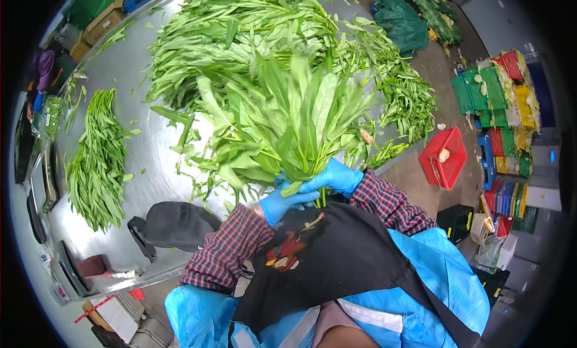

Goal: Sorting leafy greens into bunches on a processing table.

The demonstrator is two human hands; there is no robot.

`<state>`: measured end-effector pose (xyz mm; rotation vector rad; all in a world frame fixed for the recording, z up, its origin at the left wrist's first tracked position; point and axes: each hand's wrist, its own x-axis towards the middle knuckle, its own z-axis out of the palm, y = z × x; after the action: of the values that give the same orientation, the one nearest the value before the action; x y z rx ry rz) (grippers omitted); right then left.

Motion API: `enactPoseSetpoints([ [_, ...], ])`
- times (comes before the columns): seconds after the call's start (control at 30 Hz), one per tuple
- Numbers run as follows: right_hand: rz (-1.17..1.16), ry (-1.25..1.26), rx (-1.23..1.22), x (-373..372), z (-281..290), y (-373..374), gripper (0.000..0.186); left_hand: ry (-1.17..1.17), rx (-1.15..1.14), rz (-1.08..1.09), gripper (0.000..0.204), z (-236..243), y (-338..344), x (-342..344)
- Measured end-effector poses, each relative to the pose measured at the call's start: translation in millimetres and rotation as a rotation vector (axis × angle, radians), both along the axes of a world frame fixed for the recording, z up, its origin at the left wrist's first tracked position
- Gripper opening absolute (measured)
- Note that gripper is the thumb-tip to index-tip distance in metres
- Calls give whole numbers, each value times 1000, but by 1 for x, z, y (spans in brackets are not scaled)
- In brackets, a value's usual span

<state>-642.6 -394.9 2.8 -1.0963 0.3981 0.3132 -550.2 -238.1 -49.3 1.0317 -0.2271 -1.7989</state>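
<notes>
Both my hands wear blue gloves and meet in front of my black apron. My left hand (281, 205) and my right hand (332, 177) are closed around the lower stems of a bunch of leafy greens (300, 119). Its long green leaves fan out upward and away from me, and short stem ends poke out below my fingers. Beyond the bunch lies a big heap of the same greens (234, 35) on the metal table (144, 167). A smaller pile of leafy stems (402, 89) trails along the table's right side.
A separate bundle of greens (99, 161) lies on the left of the table. Near me sits a black bag (180, 225) with a strap. A red basket (443, 158) stands on the floor at right, with stacked coloured crates (496, 95) beyond. A dark green sack (401, 23) is at the far right.
</notes>
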Motion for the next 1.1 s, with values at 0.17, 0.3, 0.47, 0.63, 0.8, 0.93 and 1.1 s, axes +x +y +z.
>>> enactPoseSetpoints([
  [0.17, -141, -62, -146, -3, 5, -2, 46, 97, -30, -34, 20, -10, 6, -3],
  [0.3, -175, -443, -26, -11, 52, -33, 33, -57, -43, 8, 27, -11, 25, -1],
  [0.47, -114, 247, -258, -8, -30, -73, 33, -423, -142, -85, 36, -5, 13, 0],
  [0.63, -219, -139, -255, -13, 1, -30, 39, -38, -34, 188, 50, -10, 10, 12],
  [0.8, -141, -158, -189, -26, 21, -10, 39, -67, -286, 610, 50, -13, 1, 51],
  [0.93, -100, -155, -163, -37, 26, 7, 39, -1420, -420, 474, 34, -36, 1, 81],
  [1.1, -101, -172, -128, -39, 31, 15, 39, -419, -543, 621, 39, -59, 15, 99],
])
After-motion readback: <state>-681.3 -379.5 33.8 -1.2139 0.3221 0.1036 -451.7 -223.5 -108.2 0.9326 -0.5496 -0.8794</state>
